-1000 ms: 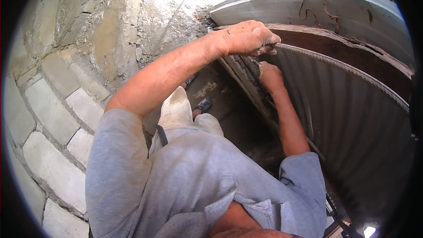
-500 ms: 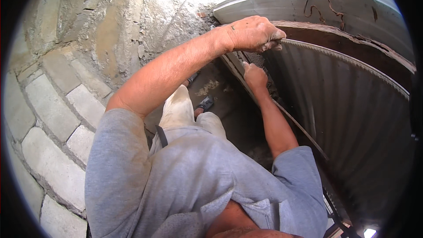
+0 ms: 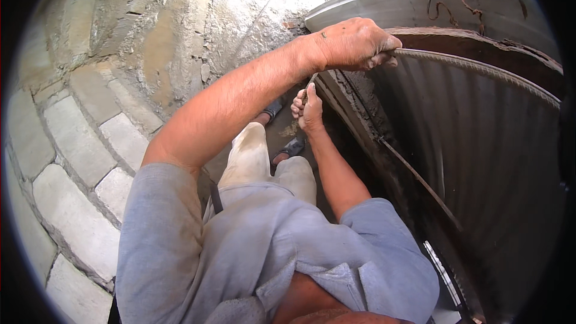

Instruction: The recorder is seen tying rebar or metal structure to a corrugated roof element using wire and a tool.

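My left hand (image 3: 363, 45) reaches across to the upper right and is closed around the end of a ribbed steel bar (image 3: 480, 68). From my fist the bar curves away to the right above a dark corrugated sheet (image 3: 492, 162). Below and left of it, my right hand (image 3: 308, 108) is closed, its thumb pointing up. A thin, light piece shows by the thumb tip; what the fingers hold is too small to make out. Beside this hand runs the rough edge of a concrete ledge (image 3: 345, 105).
Another thin rod (image 3: 423, 180) slants along the corrugated sheet. Behind the bar stands a pale curved panel (image 3: 384, 6) with rusty wires (image 3: 441, 7) hanging on it. A block wall (image 3: 78, 144) rises at my left. Rough, mortar-spattered ground (image 3: 240, 18) lies ahead.
My right hand has moved left and toward me, away from the ledge edge. The left hand keeps its hold on the steel bar, and the view has shifted slightly.
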A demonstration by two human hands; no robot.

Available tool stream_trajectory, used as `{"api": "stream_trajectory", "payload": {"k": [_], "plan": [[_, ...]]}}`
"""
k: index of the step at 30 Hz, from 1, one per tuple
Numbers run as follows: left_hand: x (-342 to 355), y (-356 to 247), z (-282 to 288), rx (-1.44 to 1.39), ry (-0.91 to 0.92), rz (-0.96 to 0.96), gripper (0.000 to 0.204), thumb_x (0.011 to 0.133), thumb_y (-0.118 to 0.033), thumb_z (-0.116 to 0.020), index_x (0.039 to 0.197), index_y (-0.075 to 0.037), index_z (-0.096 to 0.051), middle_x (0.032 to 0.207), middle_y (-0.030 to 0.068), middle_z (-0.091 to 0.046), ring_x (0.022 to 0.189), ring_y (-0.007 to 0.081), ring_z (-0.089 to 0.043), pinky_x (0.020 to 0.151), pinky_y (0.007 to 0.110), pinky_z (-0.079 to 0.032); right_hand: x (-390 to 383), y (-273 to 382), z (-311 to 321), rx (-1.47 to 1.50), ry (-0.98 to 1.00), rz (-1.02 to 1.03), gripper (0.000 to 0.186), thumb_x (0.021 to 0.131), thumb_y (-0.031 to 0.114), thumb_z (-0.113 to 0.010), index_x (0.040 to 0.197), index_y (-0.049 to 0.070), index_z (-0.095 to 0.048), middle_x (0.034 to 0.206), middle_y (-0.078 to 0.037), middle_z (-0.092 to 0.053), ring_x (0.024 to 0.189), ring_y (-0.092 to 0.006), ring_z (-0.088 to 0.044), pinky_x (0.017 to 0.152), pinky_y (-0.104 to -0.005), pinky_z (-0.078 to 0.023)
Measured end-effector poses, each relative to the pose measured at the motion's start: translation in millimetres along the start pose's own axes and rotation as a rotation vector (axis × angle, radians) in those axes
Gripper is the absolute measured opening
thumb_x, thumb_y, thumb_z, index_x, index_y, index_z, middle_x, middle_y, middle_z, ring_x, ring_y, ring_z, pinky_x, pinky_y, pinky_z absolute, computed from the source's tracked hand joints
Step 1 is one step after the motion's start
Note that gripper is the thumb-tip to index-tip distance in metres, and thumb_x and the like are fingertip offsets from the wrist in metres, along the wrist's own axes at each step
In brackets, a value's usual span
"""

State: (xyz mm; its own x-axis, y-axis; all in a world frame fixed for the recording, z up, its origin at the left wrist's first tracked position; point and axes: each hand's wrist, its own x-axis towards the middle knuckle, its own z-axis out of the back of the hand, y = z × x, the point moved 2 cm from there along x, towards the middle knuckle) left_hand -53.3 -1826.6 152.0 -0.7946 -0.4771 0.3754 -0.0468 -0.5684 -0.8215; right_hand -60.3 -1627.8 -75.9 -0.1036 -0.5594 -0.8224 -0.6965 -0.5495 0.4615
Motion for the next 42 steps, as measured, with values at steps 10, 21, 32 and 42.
{"api": "stream_trajectory", "payload": {"k": [10, 21, 32, 42], "plan": [[-2, 0, -7, 0.018, 0.04, 0.037, 0.032, 0.088, -0.024, -0.067, 0.111, -0.002, -0.063, 0.091, 0.0177, -0.068, 0.087, 0.0366, -0.066, 0.077, 0.043, -0.052, 30, 31, 97, -0.93, -0.358, 0.549, 0.045, 0.1, 0.043, -0.049, 0.072, 0.009, -0.055, 0.057, -0.003, -0.053, 0.043, -0.0151, -0.048, 0.042, -0.0309, -0.037], [-64, 118, -54, 0.278, 0.408, 0.56, 0.058, 0.078, -0.007, -0.06, 0.136, -0.014, -0.056, 0.112, 0.0192, -0.068, 0.105, 0.0352, -0.065, 0.093, 0.042, -0.052, -55, 63, 52, -1.122, 0.119, 0.013, 0.054, 0.099, 0.047, -0.047, 0.068, 0.004, -0.056, 0.054, -0.005, -0.053, 0.046, -0.0161, -0.049, 0.049, -0.0342, -0.04], [-62, 146, -52, 0.234, 0.415, 0.32, 0.039, 0.079, -0.011, -0.062, 0.118, -0.009, -0.066, 0.095, 0.0186, -0.069, 0.091, 0.0358, -0.066, 0.081, 0.043, -0.052, -187, -30, 218, -1.184, -0.12, -0.373, 0.052, 0.098, 0.044, -0.048, 0.067, 0.004, -0.06, 0.054, -0.005, -0.056, 0.045, -0.017, -0.054, 0.05, -0.0346, -0.045], [-58, 160, -67, 0.384, 0.423, 0.167, 0.025, 0.081, -0.012, -0.059, 0.105, -0.012, -0.066, 0.09, 0.0128, -0.068, 0.088, 0.0331, -0.067, 0.075, 0.044, -0.054, -230, -73, 248, -1.007, -0.253, -0.429, 0.051, 0.098, 0.044, -0.05, 0.068, 0.005, -0.06, 0.054, -0.003, -0.056, 0.045, -0.0138, -0.054, 0.047, -0.031, -0.044]]}}
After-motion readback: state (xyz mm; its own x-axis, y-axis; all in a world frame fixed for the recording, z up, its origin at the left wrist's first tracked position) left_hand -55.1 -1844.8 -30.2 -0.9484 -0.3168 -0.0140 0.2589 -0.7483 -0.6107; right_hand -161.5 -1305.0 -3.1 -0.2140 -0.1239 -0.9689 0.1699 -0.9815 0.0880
